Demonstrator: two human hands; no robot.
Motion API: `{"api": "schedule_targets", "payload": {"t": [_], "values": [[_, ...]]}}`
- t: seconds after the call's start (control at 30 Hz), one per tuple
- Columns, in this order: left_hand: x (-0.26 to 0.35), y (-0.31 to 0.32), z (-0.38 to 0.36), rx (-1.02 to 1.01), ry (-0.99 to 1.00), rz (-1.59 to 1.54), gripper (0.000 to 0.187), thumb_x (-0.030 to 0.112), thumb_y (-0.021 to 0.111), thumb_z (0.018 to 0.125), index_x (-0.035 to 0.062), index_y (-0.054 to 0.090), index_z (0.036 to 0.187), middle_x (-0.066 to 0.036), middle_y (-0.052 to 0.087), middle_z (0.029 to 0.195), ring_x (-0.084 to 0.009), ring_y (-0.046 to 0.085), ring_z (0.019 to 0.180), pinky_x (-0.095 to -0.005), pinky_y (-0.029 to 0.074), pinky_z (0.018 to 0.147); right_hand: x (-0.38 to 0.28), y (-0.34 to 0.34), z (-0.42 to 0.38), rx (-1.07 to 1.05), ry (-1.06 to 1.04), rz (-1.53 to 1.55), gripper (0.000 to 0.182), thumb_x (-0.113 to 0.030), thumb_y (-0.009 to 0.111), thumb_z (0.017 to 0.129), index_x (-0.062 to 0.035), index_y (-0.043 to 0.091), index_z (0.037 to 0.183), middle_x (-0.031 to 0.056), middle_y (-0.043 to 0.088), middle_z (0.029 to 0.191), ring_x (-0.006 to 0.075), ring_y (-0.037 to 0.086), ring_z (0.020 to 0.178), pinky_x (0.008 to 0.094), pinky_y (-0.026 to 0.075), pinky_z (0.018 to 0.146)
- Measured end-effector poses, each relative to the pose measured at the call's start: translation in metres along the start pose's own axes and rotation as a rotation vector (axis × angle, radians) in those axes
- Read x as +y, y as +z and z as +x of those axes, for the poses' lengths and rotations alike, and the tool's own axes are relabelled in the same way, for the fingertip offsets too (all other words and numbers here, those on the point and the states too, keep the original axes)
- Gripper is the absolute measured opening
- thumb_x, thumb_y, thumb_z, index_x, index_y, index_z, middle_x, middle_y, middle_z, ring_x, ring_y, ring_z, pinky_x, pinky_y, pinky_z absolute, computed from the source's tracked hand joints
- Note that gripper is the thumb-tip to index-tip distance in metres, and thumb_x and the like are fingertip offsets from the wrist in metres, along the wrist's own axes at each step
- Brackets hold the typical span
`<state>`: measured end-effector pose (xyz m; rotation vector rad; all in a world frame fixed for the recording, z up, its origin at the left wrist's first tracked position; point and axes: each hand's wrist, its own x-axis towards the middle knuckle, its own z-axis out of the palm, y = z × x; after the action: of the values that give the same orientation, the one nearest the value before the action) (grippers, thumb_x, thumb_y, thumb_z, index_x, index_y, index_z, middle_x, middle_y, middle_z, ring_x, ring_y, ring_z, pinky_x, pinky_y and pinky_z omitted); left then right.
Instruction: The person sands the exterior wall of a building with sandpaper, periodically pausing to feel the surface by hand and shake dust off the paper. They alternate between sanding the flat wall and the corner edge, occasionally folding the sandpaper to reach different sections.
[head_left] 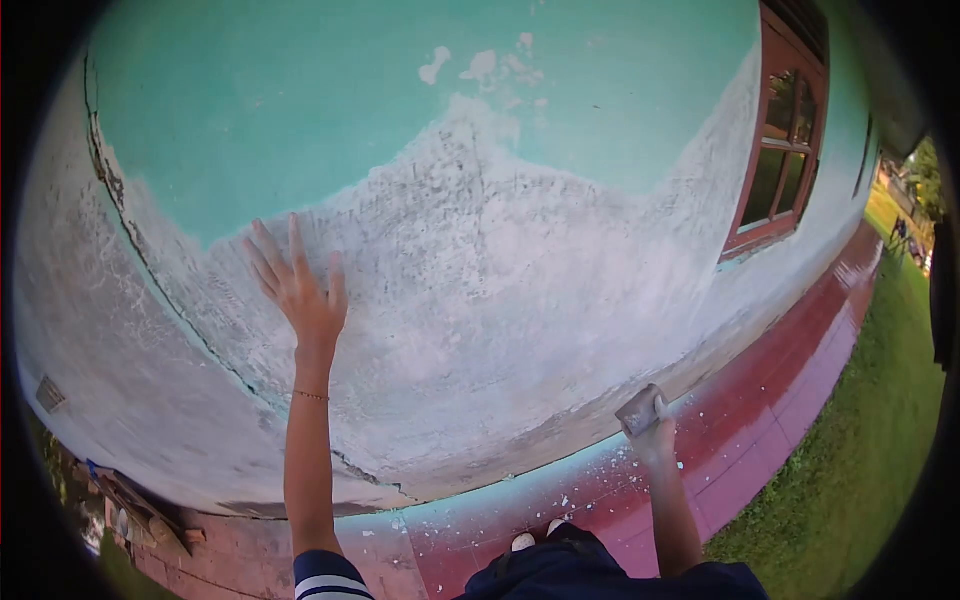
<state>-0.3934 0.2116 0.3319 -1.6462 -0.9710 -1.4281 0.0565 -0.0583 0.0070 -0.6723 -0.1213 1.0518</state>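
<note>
Flat against the wall (430,330), my left hand (300,280) has its fingers spread and holds nothing. The wall is bare and whitish-grey low down, with green paint (330,100) above a jagged edge. Low on the right, my right hand (655,435) grips a grey-brown block (638,410), close to the foot of the wall. Its thumb shows on the block's edge, while the other fingers are mostly hidden. Pale patches (482,66) mark the green paint at the top.
A long crack (160,285) runs down the wall at the left. A red-framed window (780,150) is at the upper right. Paint flakes (565,500) lie on the red tiled walkway (740,410), beside grass (850,480). Wooden items (145,510) stand at the lower left.
</note>
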Motion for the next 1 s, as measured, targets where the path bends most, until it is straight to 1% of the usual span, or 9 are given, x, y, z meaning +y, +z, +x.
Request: {"api": "schedule_targets", "payload": {"t": [0.1, 0.3, 0.4, 0.53, 0.67, 0.77, 0.87, 0.9, 1.0], "values": [[0.024, 0.012, 0.007, -0.02, 0.217, -0.066, 0.057, 0.035, 0.059, 0.1, 0.0121, 0.047, 0.151, -0.023, 0.023, 0.165, -0.0494, 0.016, 0.152, -0.0622, 0.021, 0.117, -0.054, 0.078, 0.029, -0.133, -0.257, -0.02, 0.038, -0.031, 0.059, 0.103, -0.014, 0.055, 0.137, 0.0014, 0.062, 0.127, 0.0194, 0.06, 0.119, 0.0383, 0.047, 0.102], [0.049, 0.047, 0.042, 0.009, 0.37, -0.034, 0.047, 0.033, 0.058, 0.1, 0.013, 0.053, 0.142, -0.022, 0.031, 0.162, -0.0466, 0.022, 0.15, -0.0605, 0.024, 0.116, -0.14, 0.2, 0.089, -0.065, -0.75, -0.33, 0.044, -0.015, 0.069, 0.097, -0.0001, 0.058, 0.137, 0.0059, 0.067, 0.123, 0.012, 0.064, 0.109, 0.0271, 0.047, 0.097], [0.056, 0.054, 0.043, 0.024, 0.369, 0.024, 0.048, 0.033, 0.057, 0.1, 0.0131, 0.052, 0.143, -0.021, 0.031, 0.162, -0.0463, 0.022, 0.15, -0.0598, 0.024, 0.117, -0.157, 0.213, 0.156, -0.081, -0.955, -0.492, 0.054, -0.015, 0.072, 0.094, 0.0034, 0.054, 0.142, 0.0128, 0.064, 0.131, 0.0172, 0.061, 0.115, 0.0298, 0.046, 0.098], [0.052, 0.055, 0.036, 0.042, 0.322, 0.084, 0.048, 0.034, 0.055, 0.101, 0.0135, 0.051, 0.144, -0.02, 0.033, 0.161, -0.0453, 0.023, 0.15, -0.0588, 0.024, 0.118, -0.164, 0.238, 0.198, 0.058, -1.494, -0.917, 0.064, -0.015, 0.078, 0.088, 0.0015, 0.053, 0.144, 0.0175, 0.06, 0.132, 0.0266, 0.058, 0.121, 0.0371, 0.045, 0.103], [0.053, 0.06, 0.038, 0.068, 0.315, 0.088, 0.047, 0.033, 0.054, 0.101, 0.0148, 0.05, 0.144, -0.018, 0.035, 0.161, -0.0425, 0.025, 0.151, -0.0583, 0.025, 0.119, -0.163, 0.252, 0.188, 0.212, -1.563, -1.078, 0.074, -0.02, 0.085, 0.081, -0.0023, 0.053, 0.146, 0.02, 0.055, 0.131, 0.036, 0.055, 0.123, 0.0425, 0.044, 0.106], [0.05, 0.06, 0.036, 0.078, 0.328, 0.103, 0.046, 0.033, 0.054, 0.101, 0.0161, 0.05, 0.144, -0.016, 0.036, 0.161, -0.0407, 0.027, 0.151, -0.0571, 0.027, 0.119, -0.172, 0.256, 0.195, 0.176, -1.325, -0.977, 0.083, -0.036, 0.083, 0.082, -0.004, 0.048, 0.15, 0.021, 0.047, 0.139, 0.039, 0.046, 0.128, 0.0507, 0.033, 0.109], [0.051, 0.065, 0.04, 0.112, 0.341, 0.13, 0.045, 0.035, 0.053, 0.102, 0.018, 0.05, 0.144, -0.013, 0.039, 0.16, -0.038, 0.032, 0.149, -0.055, 0.03, 0.118, -0.165, 0.268, 0.198, 0.43, -1.303, -1.113, 0.085, -0.039, 0.08, 0.085, -0.0035, 0.044, 0.153, 0.0236, 0.044, 0.138, 0.0438, 0.041, 0.128, 0.0573, 0.027, 0.11], [0.049, 0.066, 0.039, 0.122, 0.342, 0.141, 0.044, 0.035, 0.052, 0.103, 0.0185, 0.05, 0.144, -0.012, 0.04, 0.16, -0.0371, 0.033, 0.149, -0.0542, 0.031, 0.117, -0.16, 0.268, 0.204, 0.395, -1.32, -1.088, 0.082, -0.038, 0.075, 0.089, -0.0034, 0.04, 0.155, 0.0293, 0.037, 0.148, 0.0504, 0.033, 0.135, 0.0615, 0.02, 0.112], [0.047, 0.068, 0.038, 0.157, 0.348, 0.183, 0.042, 0.037, 0.052, 0.104, 0.0198, 0.052, 0.142, -0.01, 0.042, 0.159, -0.0349, 0.037, 0.147, -0.0524, 0.034, 0.116, -0.147, 0.267, 0.226, 0.475, -1.517, -1.092, 0.074, -0.029, 0.069, 0.093, -0.0036, 0.038, 0.156, 0.0329, 0.028, 0.157, 0.052, 0.028, 0.141, 0.0603, 0.019, 0.115]]}}
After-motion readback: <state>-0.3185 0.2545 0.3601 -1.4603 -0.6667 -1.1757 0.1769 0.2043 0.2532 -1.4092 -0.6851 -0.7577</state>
